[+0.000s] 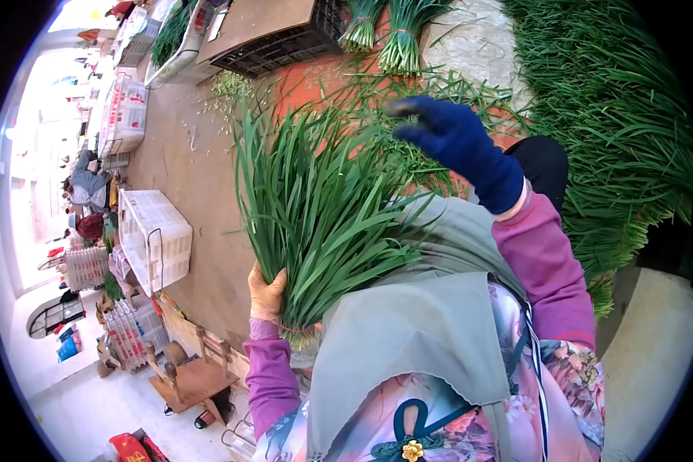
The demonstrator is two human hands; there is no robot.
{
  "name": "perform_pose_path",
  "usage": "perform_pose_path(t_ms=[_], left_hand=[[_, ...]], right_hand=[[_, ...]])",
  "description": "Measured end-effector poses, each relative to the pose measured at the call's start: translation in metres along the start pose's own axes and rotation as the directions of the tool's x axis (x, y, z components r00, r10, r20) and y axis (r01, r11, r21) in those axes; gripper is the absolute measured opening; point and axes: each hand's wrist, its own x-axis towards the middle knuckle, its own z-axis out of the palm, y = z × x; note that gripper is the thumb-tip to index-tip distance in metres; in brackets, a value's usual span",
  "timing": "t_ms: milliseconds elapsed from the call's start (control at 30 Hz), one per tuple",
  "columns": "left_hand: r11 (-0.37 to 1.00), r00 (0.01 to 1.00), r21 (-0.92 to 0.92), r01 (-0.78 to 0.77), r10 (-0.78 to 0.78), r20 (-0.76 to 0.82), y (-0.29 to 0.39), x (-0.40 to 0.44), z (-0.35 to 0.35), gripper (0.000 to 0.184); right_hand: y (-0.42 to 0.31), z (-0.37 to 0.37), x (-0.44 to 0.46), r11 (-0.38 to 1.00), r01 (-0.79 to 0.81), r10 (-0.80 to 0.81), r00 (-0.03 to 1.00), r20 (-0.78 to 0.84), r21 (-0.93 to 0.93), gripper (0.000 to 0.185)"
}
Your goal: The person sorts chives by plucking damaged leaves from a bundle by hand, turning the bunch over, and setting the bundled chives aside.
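The leafy green bunch (316, 208) is before my grey apron (416, 327), grasped near its stem end (300, 336) by my left hand (267, 294), likely so stalks stay together while blades fan free. My blue-gloved right hand (456, 144), empty, fingers loosely curved, hangs above loose leaves (420, 163).

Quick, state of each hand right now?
Left hand: closed, holding a bunch of green leaves near its lower end.
Right hand: open, raised, fingers slightly curled, nothing visible in its grip.
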Motion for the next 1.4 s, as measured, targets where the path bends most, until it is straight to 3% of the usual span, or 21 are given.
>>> perform_pose_path(t_ms=[67, 100, 167, 333, 367, 400, 467, 533, 600, 633, 667, 733, 767, 900, 1067, 1100, 1133, 1200, 1233, 1367, 1400], left_hand=[[1.000, 1.000, 0.011, -0.013, 0.013, 0.011, -0.002, 0.001, -0.001, 0.035], [0.999, 0.999, 0.024, -0.025, 0.025, 0.020, -0.002, 0.002, -0.002, 0.035], [0.998, 1.000, 0.053, -0.020, 0.019, 0.021, -0.001, 0.003, -0.001, 0.035], [0.998, 1.000, 0.063, -0.020, 0.019, 0.019, -0.004, 0.003, -0.003, 0.035], [0.998, 1.000, 0.060, -0.008, 0.007, 0.010, -0.004, 0.002, -0.003, 0.035], [0.998, 1.000, 0.056, 0.006, -0.006, 0.000, -0.005, 0.002, -0.003, 0.035], [0.999, 1.000, 0.038, 0.008, -0.008, -0.004, -0.004, -0.001, -0.003, 0.035], [1.000, 1.000, 0.022, 0.009, -0.009, 0.006, -0.004, 0.001, -0.003, 0.035], [1.000, 1.000, 0.020, 0.006, -0.006, -0.001, -0.008, 0.003, -0.005, 0.035], [0.999, 1.000, 0.036, -0.011, 0.011, 0.005, -0.008, 0.003, -0.006, 0.034], [0.999, 1.000, 0.032, -0.012, 0.012, 0.008, -0.009, 0.004, -0.006, 0.034], [1.000, 0.999, 0.025, 0.002, -0.002, 0.032, -0.009, 0.006, -0.007, 0.034], [1.000, 0.999, 0.025, -0.001, 0.000, 0.034, -0.010, 0.006, -0.006, 0.034], [0.999, 0.999, 0.032, -0.022, 0.021, 0.026, -0.008, 0.004, -0.004, 0.035], [0.998, 0.999, 0.038, -0.043, 0.042, 0.014, -0.006, 0.003, -0.003, 0.038], [0.998, 0.999, 0.036, -0.043, 0.043, 0.012, -0.006, 0.004, -0.004, 0.038], [1.000, 1.000, 0.016, -0.020, 0.020, 0.023, -0.006, 0.005, -0.003, 0.038], [1.000, 1.000, -0.009, 0.012, -0.012, 0.021, -0.006, 0.001, -0.002, 0.039], [0.999, 1.000, 0.028, 0.015, -0.015, 0.013, -0.005, 0.001, -0.002, 0.038], [0.999, 0.999, 0.054, -0.006, 0.004, 0.043, 0.003, 0.005, 0.000, 0.036], [0.999, 0.999, 0.051, -0.002, 0.000, 0.044, 0.005, 0.005, 0.002, 0.036]], right_hand=[[-0.031, 0.007, 0.000, 0.839, 0.322, -0.285, 0.947, 0.150, -0.438, 0.020], [-0.032, 0.016, 0.000, 0.839, 0.323, -0.287, 0.947, 0.148, -0.438, 0.020], [-0.025, 0.034, -0.001, 0.591, 0.543, -0.364, 0.839, 0.404, -0.596, 0.026], [0.009, 0.049, 0.016, 0.606, 0.623, -0.452, 0.782, 0.430, -0.495, 0.022], [0.009, 0.038, 0.021, 0.942, 0.336, -0.332, 0.919, 0.210, 0.020, 0.021], [0.006, 0.026, 0.025, 0.808, -0.012, -0.073, 0.990, 0.120, 0.589, 0.023], [-0.008, -0.006, 0.028, 0.812, -0.072, 0.120, 0.992, -0.044, 0.579, 0.024], [-0.001, -0.018, 0.024, 0.822, -0.092, 0.147, 0.988, -0.053, 0.562, 0.024], [0.001, -0.021, 0.016, 0.924, -0.170, 0.166, 0.985, 0.041, 0.343, 0.026], [0.013, -0.017, 0.012, 0.991, -0.098, 0.101, 0.994, 0.034, -0.088, 0.025], [0.017, -0.012, 0.007, 0.991, -0.099, 0.102, 0.994, 0.032, -0.093, 0.025], [0.019, 0.001, -0.003, 0.874, 0.133, -0.090, 0.989, 0.114, -0.467, 0.039], [0.023, 0.008, -0.004, 0.838, 0.176, -0.142, 0.984, 0.105, -0.516, 0.052], [0.012, 0.028, 0.000, 0.667, 0.277, -0.167, 0.960, 0.224, -0.691, 0.051], [0.044, 0.035, 0.013, 0.586, 0.480, -0.256, 0.874, 0.412, -0.653, 0.028], [0.041, 0.029, 0.015, 0.935, 0.192, -0.088, 0.940, 0.331, -0.299, 0.025], [0.038, 0.020, 0.017, 0.975, -0.168, 0.111, 0.934, 0.339, 0.145, 0.024], [0.036, -0.004, 0.023, 0.820, -0.113, 0.151, 0.988, -0.021, 0.561, 0.031], [0.038, -0.016, 0.029, 0.867, -0.135, 0.202, 0.975, -0.092, 0.480, 0.038], [0.007, -0.024, 0.026, 0.901, -0.376, 0.342, 0.922, 0.181, 0.215, 0.029], [-0.008, -0.013, 0.021, 0.995, -0.063, 0.073, 0.989, 0.126, -0.081, 0.028]])
